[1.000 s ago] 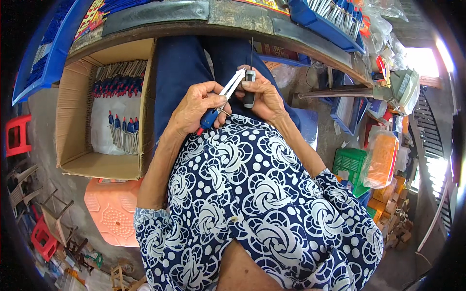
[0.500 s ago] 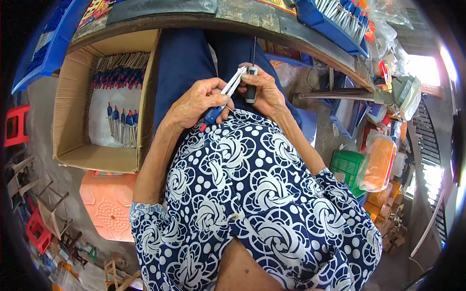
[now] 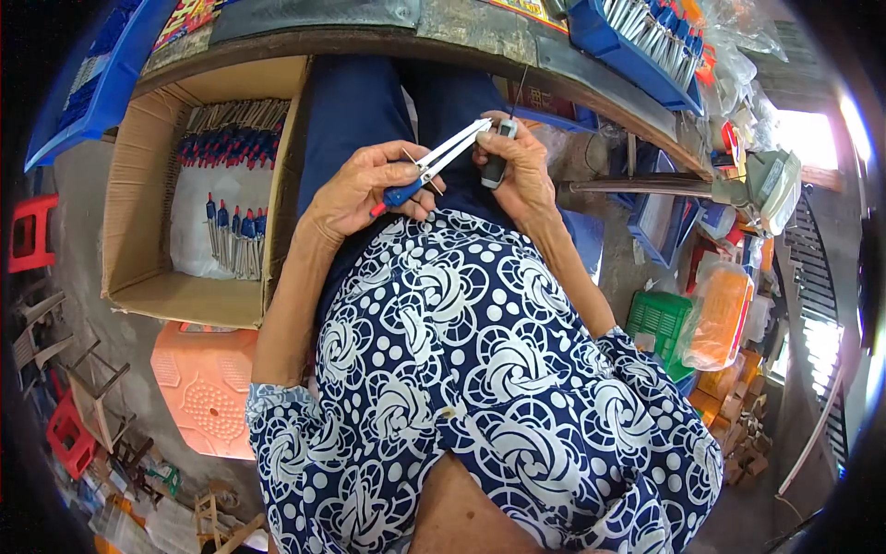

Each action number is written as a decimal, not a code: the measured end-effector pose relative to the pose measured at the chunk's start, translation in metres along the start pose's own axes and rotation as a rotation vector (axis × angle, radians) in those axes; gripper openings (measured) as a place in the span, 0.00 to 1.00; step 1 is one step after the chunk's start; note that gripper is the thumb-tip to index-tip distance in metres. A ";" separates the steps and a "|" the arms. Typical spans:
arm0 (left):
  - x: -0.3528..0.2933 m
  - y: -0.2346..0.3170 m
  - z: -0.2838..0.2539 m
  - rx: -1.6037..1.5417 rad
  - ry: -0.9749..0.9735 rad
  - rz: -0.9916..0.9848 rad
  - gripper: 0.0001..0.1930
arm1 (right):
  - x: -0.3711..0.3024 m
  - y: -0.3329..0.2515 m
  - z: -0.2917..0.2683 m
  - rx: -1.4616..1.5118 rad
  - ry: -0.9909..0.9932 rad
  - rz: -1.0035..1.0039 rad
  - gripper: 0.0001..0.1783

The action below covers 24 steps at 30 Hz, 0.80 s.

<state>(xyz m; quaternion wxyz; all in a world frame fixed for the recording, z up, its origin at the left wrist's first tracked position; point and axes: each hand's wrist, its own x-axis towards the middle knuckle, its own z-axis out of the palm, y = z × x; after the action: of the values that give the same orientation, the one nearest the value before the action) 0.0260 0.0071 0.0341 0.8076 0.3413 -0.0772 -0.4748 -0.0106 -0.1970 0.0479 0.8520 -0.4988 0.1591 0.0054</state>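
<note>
My left hand (image 3: pixel 362 189) grips a drawing compass (image 3: pixel 454 148) by its hinge end, between thumb and fingers. The compass has a blue head with a red tip and silver legs, slightly spread, slanting up to the right. In my right hand (image 3: pixel 526 175), the fingers are wrapped round a screwdriver (image 3: pixel 495 166) with a grey and black handle, its thin shaft pointing up and away. The right thumb and forefinger are close to the ends of the compass legs; whether they touch them I cannot tell. Both hands are above my lap.
A cardboard box (image 3: pixel 185 300) at left holds rows of similar compasses (image 3: pixel 231 148). Beyond my lap runs a worn workbench edge (image 3: pixel 461 32), with a blue bin (image 3: pixel 637 55) of compasses at its right. A pink stool (image 3: pixel 208 392) and a green crate (image 3: pixel 657 323) stand at either side.
My right hand and the screwdriver have moved a little to the right. The compass legs have swung down toward the right, and more of the compass now shows.
</note>
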 end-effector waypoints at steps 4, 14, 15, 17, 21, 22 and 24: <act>0.000 0.001 0.000 0.030 0.042 -0.043 0.16 | 0.000 -0.005 0.004 -0.013 0.001 -0.043 0.17; -0.004 0.007 -0.016 0.125 0.068 -0.013 0.12 | -0.022 -0.037 0.032 -0.424 -0.025 -0.382 0.20; -0.006 0.007 -0.017 0.158 0.107 0.063 0.11 | -0.023 -0.038 0.033 -0.458 -0.074 -0.381 0.20; -0.011 0.011 -0.019 0.257 0.138 0.232 0.11 | -0.021 -0.038 0.028 -0.488 -0.208 -0.364 0.22; -0.023 0.032 -0.007 0.623 0.316 0.426 0.15 | -0.011 -0.019 0.016 -0.166 -0.360 -0.184 0.23; -0.025 0.034 -0.009 0.621 0.318 0.423 0.15 | -0.014 -0.017 0.015 -0.106 -0.350 -0.088 0.21; -0.027 0.035 -0.014 0.706 0.326 0.474 0.15 | -0.017 -0.017 0.018 0.000 -0.309 0.052 0.21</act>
<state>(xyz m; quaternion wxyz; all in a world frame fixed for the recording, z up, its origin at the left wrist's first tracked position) 0.0428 0.0468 0.0505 0.7297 0.6389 -0.1824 -0.1614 -0.0187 -0.1874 0.0752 0.8660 -0.4875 0.0388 0.1042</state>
